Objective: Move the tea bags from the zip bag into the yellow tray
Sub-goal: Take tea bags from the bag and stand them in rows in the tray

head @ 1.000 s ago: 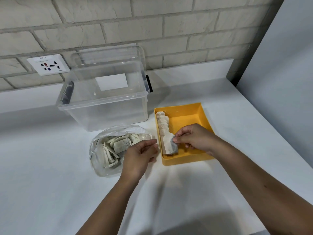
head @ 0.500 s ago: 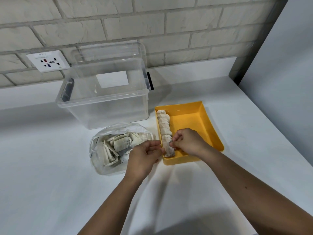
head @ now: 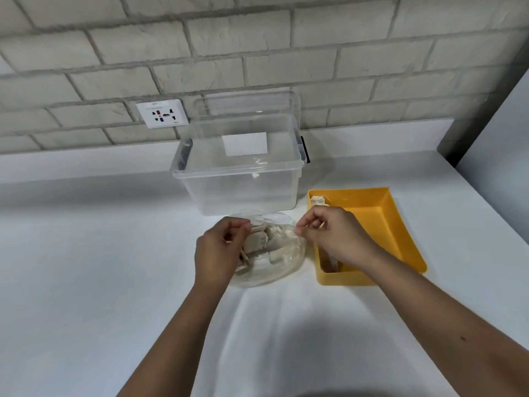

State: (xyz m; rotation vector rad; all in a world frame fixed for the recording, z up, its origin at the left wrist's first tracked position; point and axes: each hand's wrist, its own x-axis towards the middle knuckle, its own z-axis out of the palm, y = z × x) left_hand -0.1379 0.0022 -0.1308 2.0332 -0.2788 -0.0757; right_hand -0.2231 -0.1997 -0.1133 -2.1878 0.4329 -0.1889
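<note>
The left hand (head: 220,247) had its fingers curled at the left lip of the zip bag (head: 274,272), seemingly pinching the clear film. The right hand (head: 333,236) pinched the right lip between thumb and forefinger. The film itself was hard to make out. The tea bags (head: 257,242) inside lay heaped and partly hidden by the left hand, so I could not count them. Just right stood one yellow tray (head: 379,224). The row of tea bags (head: 318,200) along its left wall showed only at its two ends, the right hand covering its middle. Behind the bag stood one clear bin (head: 237,179) on the white counter (head: 86,253), with one socket plate (head: 161,113) on the brick wall.
</note>
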